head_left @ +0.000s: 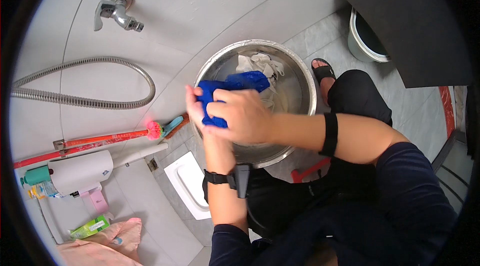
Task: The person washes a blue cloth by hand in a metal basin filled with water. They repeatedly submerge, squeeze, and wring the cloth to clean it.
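A bunched blue cloth [247,81] is gripped between my two hands above a round metal basin [296,145]. My left hand [196,106] cups it from the left side, thumb and fingers partly around it. Over it from the right, my right hand [243,116] is closed with bent fingers, slightly blurred by motion. One end of the cloth hangs over the basin. White cloth [264,66] lies wet in the basin behind it. Most of the basin's near part is hidden by my hands and forearms.
On the left wall are a metal tap [120,13], a looped metal hose [145,93] and a pink-headed brush [154,130]. Left of my left forearm is a white floor fixture [187,186]. A bucket [356,41] stands far right beside a dark panel [405,21].
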Action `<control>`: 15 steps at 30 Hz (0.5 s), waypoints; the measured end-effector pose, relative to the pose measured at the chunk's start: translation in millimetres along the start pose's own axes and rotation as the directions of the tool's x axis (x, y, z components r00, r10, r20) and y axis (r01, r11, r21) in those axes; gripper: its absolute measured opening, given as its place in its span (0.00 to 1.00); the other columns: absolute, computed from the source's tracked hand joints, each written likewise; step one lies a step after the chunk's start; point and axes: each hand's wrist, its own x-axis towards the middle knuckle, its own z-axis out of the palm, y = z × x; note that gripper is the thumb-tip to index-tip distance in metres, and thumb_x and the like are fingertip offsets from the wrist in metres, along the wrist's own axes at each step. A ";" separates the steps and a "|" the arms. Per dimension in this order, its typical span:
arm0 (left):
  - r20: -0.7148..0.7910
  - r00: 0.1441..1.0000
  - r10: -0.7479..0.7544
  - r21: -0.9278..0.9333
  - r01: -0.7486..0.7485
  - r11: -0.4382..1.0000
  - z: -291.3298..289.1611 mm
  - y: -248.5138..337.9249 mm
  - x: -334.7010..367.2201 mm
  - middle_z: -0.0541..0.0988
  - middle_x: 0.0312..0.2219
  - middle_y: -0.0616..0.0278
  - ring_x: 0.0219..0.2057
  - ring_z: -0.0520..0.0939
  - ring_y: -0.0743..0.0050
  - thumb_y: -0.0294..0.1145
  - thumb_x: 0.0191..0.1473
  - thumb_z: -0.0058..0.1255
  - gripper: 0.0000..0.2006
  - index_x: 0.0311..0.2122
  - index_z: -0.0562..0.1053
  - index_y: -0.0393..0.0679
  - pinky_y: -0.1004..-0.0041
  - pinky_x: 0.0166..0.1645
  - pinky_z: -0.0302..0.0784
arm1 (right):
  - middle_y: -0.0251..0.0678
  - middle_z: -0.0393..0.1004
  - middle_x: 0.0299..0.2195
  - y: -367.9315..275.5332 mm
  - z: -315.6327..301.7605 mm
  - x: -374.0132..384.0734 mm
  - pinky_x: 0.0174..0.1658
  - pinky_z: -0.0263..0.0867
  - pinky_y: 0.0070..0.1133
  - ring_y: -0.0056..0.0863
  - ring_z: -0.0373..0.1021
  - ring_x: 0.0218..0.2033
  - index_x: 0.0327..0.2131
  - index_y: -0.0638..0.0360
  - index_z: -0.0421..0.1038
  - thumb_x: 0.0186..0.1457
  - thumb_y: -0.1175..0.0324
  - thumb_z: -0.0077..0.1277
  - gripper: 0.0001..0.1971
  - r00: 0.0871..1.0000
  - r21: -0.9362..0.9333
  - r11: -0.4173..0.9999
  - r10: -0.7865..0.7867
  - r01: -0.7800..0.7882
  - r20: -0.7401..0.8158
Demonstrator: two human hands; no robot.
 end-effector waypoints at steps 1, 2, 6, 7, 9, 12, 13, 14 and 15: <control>0.005 1.000 -0.023 -0.023 0.023 0.999 -14.6 -5.1 1.7 0.73 0.17 0.67 0.22 0.75 0.72 0.52 0.61 0.45 0.16 0.24 0.69 0.57 0.67 0.25 0.72 | 0.37 0.72 0.27 5.0 -1.3 8.7 0.26 0.67 0.34 0.41 0.71 0.26 0.27 0.55 0.71 0.49 0.55 0.58 0.14 0.994 -0.096 0.991 -0.083 0.089 0.067; -0.204 0.977 -0.063 0.081 0.081 0.993 15.5 -27.6 -5.9 0.76 0.25 0.68 0.27 0.78 0.74 0.50 0.60 0.45 0.13 0.32 0.70 0.54 0.68 0.30 0.76 | 0.37 0.69 0.20 28.7 -0.9 16.4 0.24 0.64 0.36 0.43 0.69 0.20 0.21 0.55 0.70 0.49 0.54 0.57 0.15 0.997 -0.092 0.995 -0.045 0.039 -0.062; -0.409 0.912 -0.031 0.247 0.144 0.958 58.2 -50.9 -10.5 0.80 0.32 0.69 0.32 0.82 0.72 0.54 0.62 0.40 0.18 0.42 0.73 0.53 0.71 0.29 0.76 | 0.42 0.72 0.21 50.0 -11.2 33.8 0.25 0.65 0.36 0.45 0.72 0.23 0.20 0.59 0.72 0.51 0.58 0.56 0.15 0.950 -0.165 0.963 0.167 -0.215 -0.264; -0.378 0.924 -0.063 0.217 0.154 0.964 62.5 -52.3 -11.3 0.79 0.30 0.70 0.32 0.81 0.71 0.54 0.62 0.40 0.18 0.42 0.73 0.54 0.69 0.28 0.76 | 0.42 0.72 0.21 42.5 -6.9 24.3 0.25 0.65 0.36 0.44 0.72 0.23 0.21 0.58 0.72 0.50 0.58 0.56 0.14 0.962 -0.149 0.970 0.153 -0.190 -0.227; 0.035 0.999 -0.002 0.233 -0.006 0.972 32.9 -43.5 -18.3 0.79 0.31 0.67 0.33 0.81 0.70 0.52 0.62 0.42 0.16 0.40 0.73 0.50 0.70 0.32 0.77 | 0.42 0.72 0.22 4.5 -1.8 10.4 0.25 0.66 0.35 0.43 0.72 0.23 0.22 0.58 0.73 0.50 0.58 0.56 0.14 0.984 -0.007 0.998 -0.062 0.062 -0.165; -0.004 0.982 -0.186 0.120 0.185 0.975 28.9 -36.9 -21.6 0.80 0.32 0.65 0.34 0.81 0.68 0.53 0.61 0.43 0.17 0.40 0.73 0.51 0.69 0.35 0.77 | 0.42 0.72 0.22 27.2 2.0 19.4 0.25 0.68 0.35 0.42 0.73 0.23 0.23 0.58 0.72 0.49 0.58 0.56 0.13 0.985 -0.157 0.986 -0.082 0.059 -0.151; -0.084 0.950 -0.300 0.057 0.305 0.951 28.6 -38.1 -17.0 0.80 0.32 0.65 0.35 0.81 0.68 0.54 0.61 0.43 0.17 0.40 0.73 0.52 0.69 0.36 0.77 | 0.42 0.73 0.22 46.7 -1.9 29.2 0.26 0.68 0.35 0.42 0.73 0.23 0.23 0.58 0.72 0.49 0.58 0.56 0.13 0.990 -0.248 0.968 0.013 -0.048 -0.141; -0.188 0.948 -0.255 0.091 0.276 0.957 36.1 -43.1 -14.0 0.80 0.32 0.65 0.36 0.81 0.67 0.55 0.60 0.44 0.17 0.39 0.73 0.53 0.67 0.38 0.77 | 0.41 0.73 0.22 59.6 -11.1 38.8 0.25 0.68 0.36 0.43 0.73 0.23 0.24 0.57 0.72 0.49 0.59 0.55 0.12 0.983 -0.247 0.964 0.058 -0.101 -0.177; -0.290 0.934 -0.206 0.136 0.254 0.958 44.2 -46.8 -10.9 0.80 0.33 0.66 0.36 0.81 0.67 0.55 0.60 0.44 0.17 0.38 0.73 0.54 0.65 0.40 0.77 | 0.41 0.73 0.22 59.5 -8.2 35.1 0.25 0.68 0.36 0.43 0.73 0.23 0.24 0.57 0.72 0.49 0.59 0.55 0.12 0.981 -0.251 0.962 0.061 -0.106 -0.182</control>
